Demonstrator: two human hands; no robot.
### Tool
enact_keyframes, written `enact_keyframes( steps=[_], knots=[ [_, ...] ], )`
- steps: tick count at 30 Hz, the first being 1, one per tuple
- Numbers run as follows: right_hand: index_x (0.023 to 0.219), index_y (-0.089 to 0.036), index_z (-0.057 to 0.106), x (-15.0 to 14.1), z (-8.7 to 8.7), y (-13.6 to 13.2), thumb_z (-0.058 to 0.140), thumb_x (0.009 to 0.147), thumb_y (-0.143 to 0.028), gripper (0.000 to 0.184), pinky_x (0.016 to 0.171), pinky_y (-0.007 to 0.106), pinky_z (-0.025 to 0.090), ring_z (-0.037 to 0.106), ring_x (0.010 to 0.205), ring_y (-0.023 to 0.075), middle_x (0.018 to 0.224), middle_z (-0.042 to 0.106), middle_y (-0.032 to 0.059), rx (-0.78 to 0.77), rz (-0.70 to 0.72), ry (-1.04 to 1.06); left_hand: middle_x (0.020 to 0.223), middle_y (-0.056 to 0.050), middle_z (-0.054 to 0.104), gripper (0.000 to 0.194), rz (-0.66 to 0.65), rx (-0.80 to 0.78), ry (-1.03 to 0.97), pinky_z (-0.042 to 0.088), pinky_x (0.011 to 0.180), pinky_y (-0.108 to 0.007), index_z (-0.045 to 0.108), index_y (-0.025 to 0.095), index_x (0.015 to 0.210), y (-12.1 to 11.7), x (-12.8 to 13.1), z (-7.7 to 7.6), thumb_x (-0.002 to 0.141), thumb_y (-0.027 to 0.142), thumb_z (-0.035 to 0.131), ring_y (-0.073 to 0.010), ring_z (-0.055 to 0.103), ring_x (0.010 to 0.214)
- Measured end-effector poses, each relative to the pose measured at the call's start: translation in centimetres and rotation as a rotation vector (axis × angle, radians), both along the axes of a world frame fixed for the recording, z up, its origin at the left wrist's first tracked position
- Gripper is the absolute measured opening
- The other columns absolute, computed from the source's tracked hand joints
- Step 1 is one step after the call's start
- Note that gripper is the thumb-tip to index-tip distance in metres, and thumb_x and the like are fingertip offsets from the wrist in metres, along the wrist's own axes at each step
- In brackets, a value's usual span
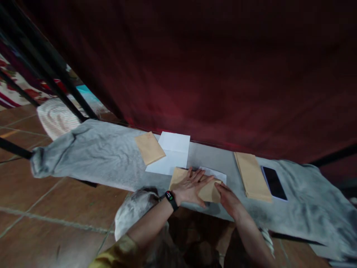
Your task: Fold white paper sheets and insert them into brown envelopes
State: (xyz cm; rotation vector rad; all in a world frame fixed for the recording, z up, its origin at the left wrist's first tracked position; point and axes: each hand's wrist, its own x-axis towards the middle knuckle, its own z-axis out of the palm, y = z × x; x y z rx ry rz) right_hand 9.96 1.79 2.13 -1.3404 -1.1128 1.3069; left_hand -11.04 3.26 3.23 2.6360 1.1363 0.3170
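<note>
A brown paper envelope (209, 192) lies in front of me, near the front edge of the grey cloth. My left hand (191, 188) rests flat on it with fingers spread, and a black fitness band circles that wrist. At the envelope's right end, my right hand (227, 199) pinches the corner between thumb and fingers. A white sheet (219, 175) shows behind the envelope; whether it lies under or partly inside cannot be made out. Farther left, another brown envelope (150, 148) overlaps a creased white sheet (175, 149).
A stack of brown envelopes (252, 176) lies to the right, beside a dark-screened phone (274, 183). The grey cloth (111, 156) covers a long narrow surface. Behind it hangs a dark red curtain (209, 85). Black metal bars (65, 83) stand at the left, above a tiled floor (41, 219).
</note>
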Motion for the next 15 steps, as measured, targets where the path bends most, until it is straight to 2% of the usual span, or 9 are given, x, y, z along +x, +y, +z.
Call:
enact_keyframes(
  steps=[3, 6, 8, 10, 12, 15],
  knots=[
    [0.09, -0.022, 0.069, 0.2, 0.8, 0.2, 0.074, 0.066, -0.062, 0.047, 0.072, 0.036, 0.056, 0.07, 0.08, 0.0252, 0.083, 0.075, 0.0064, -0.111, 0.041, 0.142, 0.158, -0.016, 0.031, 0.122, 0.047, -0.004, 0.014, 0.009, 0.117, -0.063, 0.014, 0.033, 0.157, 0.1, -0.6, 0.6, 0.059, 0.067, 0.079, -0.0376, 0.024, 0.147],
    [0.093, -0.021, 0.069, 0.6, 1.2, 0.3, 0.07, 0.072, -0.06, 0.044, 0.073, 0.035, 0.056, 0.071, 0.08, 0.024, 0.086, 0.074, 0.0071, -0.138, 0.077, 0.191, 0.153, -0.015, 0.039, 0.115, 0.073, 0.022, 0.042, 0.008, 0.117, -0.062, 0.016, 0.032, 0.156, 0.2, -1.4, 1.8, 0.063, 0.061, 0.078, -0.0366, 0.03, 0.144],
    [0.096, -0.02, 0.068, 1.3, 1.1, 0.8, 0.058, 0.082, -0.062, 0.045, 0.07, 0.035, 0.056, 0.07, 0.077, 0.0227, 0.086, 0.074, 0.0076, -0.034, 0.074, 0.005, 0.15, -0.013, 0.041, 0.11, 0.12, 0.055, 0.058, 0.007, 0.118, -0.061, 0.014, 0.031, 0.157, 0.3, -2.5, 2.8, 0.068, 0.054, 0.076, -0.0346, 0.034, 0.141],
    [0.099, -0.021, 0.067, 2.3, 0.9, 2.0, 0.046, 0.089, -0.059, 0.045, 0.069, 0.035, 0.056, 0.069, 0.078, 0.0211, 0.088, 0.073, 0.0069, 0.112, 0.044, -0.286, 0.147, -0.013, 0.044, 0.107, 0.211, 0.063, 0.078, 0.005, 0.119, -0.059, 0.01, 0.029, 0.157, 0.5, -3.9, 3.8, 0.072, 0.05, 0.072, -0.0324, 0.036, 0.14],
    [0.101, -0.023, 0.067, 3.2, 0.7, 3.5, 0.051, 0.086, -0.052, 0.037, 0.075, 0.037, 0.055, 0.067, 0.083, 0.021, 0.096, 0.072, 0.0062, 0.163, 0.029, -0.434, 0.148, -0.011, 0.043, 0.106, 0.291, 0.041, 0.11, 0.004, 0.119, -0.058, 0.007, 0.029, 0.157, 0.8, -5.4, 4.3, 0.073, 0.048, 0.07, -0.0318, 0.036, 0.14],
    [0.106, -0.024, 0.068, 3.6, 0.3, 5.9, 0.065, 0.076, -0.036, 0.033, 0.095, 0.04, 0.046, 0.063, 0.1, 0.0227, 0.113, 0.07, 0.0065, 0.166, 0.099, -0.577, 0.147, -0.011, 0.044, 0.107, 0.346, -0.029, 0.162, 0.004, 0.119, -0.057, 0.007, 0.029, 0.157, 1.1, -7.2, 4.0, 0.072, 0.048, 0.069, -0.0328, 0.035, 0.141]
  ],
)
